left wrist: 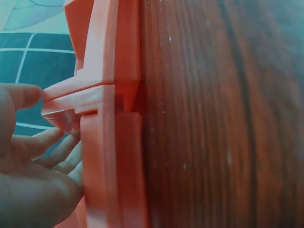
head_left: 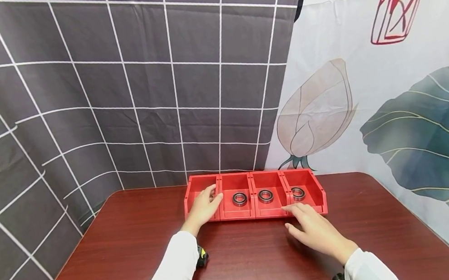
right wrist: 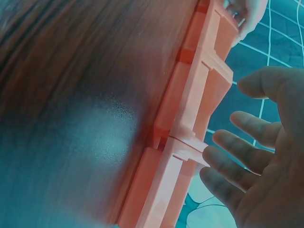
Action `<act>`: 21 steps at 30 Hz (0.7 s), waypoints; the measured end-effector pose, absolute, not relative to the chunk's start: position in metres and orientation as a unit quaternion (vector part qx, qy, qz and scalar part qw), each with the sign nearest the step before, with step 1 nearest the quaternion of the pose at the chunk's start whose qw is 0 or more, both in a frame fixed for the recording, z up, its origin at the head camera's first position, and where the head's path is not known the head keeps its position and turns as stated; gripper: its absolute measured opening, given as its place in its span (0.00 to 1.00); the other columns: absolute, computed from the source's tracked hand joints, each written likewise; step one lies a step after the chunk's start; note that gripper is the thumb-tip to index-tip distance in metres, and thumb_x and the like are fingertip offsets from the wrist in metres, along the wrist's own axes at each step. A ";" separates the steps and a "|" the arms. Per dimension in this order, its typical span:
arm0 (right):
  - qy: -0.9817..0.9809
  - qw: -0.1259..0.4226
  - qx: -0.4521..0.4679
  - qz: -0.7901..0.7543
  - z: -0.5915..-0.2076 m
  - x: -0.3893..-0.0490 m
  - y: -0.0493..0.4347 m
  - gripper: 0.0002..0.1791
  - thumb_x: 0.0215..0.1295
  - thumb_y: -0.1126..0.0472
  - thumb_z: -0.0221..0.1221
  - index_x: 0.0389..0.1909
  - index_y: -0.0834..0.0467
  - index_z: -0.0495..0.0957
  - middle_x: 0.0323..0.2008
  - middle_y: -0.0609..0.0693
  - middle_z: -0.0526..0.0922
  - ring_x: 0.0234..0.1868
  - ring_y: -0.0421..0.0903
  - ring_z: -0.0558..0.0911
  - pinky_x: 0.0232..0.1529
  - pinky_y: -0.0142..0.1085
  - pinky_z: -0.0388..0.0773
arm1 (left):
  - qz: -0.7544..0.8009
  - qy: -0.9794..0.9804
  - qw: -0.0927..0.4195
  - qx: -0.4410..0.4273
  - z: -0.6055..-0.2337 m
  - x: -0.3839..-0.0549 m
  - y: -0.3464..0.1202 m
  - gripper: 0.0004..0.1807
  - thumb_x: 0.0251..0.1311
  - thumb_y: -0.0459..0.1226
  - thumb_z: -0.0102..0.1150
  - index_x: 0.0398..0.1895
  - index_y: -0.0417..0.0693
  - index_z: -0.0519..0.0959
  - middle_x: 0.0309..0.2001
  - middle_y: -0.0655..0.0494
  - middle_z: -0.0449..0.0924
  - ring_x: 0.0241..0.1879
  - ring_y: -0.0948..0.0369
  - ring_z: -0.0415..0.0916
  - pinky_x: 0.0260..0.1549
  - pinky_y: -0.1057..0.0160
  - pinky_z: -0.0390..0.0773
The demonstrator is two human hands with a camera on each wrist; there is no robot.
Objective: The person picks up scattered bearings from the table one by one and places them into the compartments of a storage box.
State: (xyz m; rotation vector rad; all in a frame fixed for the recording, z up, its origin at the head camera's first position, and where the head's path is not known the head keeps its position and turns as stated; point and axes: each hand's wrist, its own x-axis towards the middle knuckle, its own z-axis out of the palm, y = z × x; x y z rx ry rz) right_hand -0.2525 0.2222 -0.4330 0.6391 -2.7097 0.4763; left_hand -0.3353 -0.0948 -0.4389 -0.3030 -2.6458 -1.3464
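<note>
Four red bins, joined in a row (head_left: pixel 238 214), stand at the back of the table. A ball bearing (head_left: pixel 240 198) lies in the second bin from the left, another bearing (head_left: pixel 265 195) in the third and one more bearing (head_left: pixel 297 193) in the rightmost. My left hand (head_left: pixel 202 208) is over the leftmost bin, whose floor it partly hides. In the left wrist view its thumb and loosely bent fingers lie about a bin divider (left wrist: pixel 78 102); no held thing shows. My right hand (head_left: pixel 313 228) hovers by the front of the two right bins, fingers spread, with nothing in it.
The dark red wooden table (head_left: pixel 128 241) reaches toward me in front of the bins. Behind it hang a grey cloth with white grid lines (head_left: pixel 153 88) and a white cloth printed with leaves and a bud (head_left: pixel 314 112).
</note>
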 end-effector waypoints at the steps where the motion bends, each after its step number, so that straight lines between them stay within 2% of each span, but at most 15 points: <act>1: -0.947 0.160 0.224 0.165 -0.433 -0.252 0.222 0.25 0.57 0.55 0.66 0.56 0.55 0.76 0.51 0.48 0.80 0.51 0.47 0.76 0.55 0.49 0.76 | -0.441 -0.888 0.076 -0.107 -0.438 -0.333 -0.095 0.31 0.65 0.46 0.56 0.68 0.43 0.66 0.60 0.42 0.73 0.56 0.47 0.75 0.56 0.47 0.73; 6: -0.946 0.169 0.229 0.154 -0.433 -0.250 0.220 0.26 0.57 0.53 0.67 0.57 0.55 0.76 0.51 0.47 0.79 0.50 0.47 0.76 0.54 0.48 0.77 | -0.407 -0.901 0.063 -0.134 -0.429 -0.317 -0.097 0.34 0.64 0.48 0.57 0.70 0.47 0.64 0.61 0.43 0.71 0.58 0.48 0.71 0.57 0.44 0.71; 11: -0.947 0.171 0.230 0.144 -0.432 -0.249 0.218 0.29 0.57 0.49 0.66 0.59 0.54 0.74 0.54 0.47 0.78 0.54 0.48 0.76 0.56 0.48 0.75 | -0.378 -0.909 0.065 -0.161 -0.422 -0.301 -0.098 0.36 0.62 0.50 0.58 0.71 0.51 0.62 0.65 0.48 0.67 0.63 0.50 0.65 0.58 0.44 0.71; 17: -0.947 0.178 0.224 0.143 -0.431 -0.247 0.214 0.34 0.56 0.44 0.66 0.62 0.53 0.73 0.59 0.51 0.75 0.59 0.52 0.74 0.59 0.53 0.72 | -0.311 -0.918 0.121 -0.213 -0.419 -0.282 -0.094 0.34 0.61 0.47 0.60 0.70 0.50 0.65 0.66 0.49 0.66 0.66 0.51 0.62 0.61 0.45 0.68; 21: -0.946 0.186 0.227 0.140 -0.430 -0.246 0.211 0.36 0.56 0.42 0.65 0.63 0.54 0.72 0.62 0.53 0.73 0.61 0.55 0.73 0.60 0.55 0.70 | -0.271 -0.922 0.149 -0.231 -0.421 -0.271 -0.093 0.33 0.62 0.47 0.59 0.69 0.51 0.66 0.69 0.50 0.64 0.67 0.49 0.61 0.61 0.39 0.64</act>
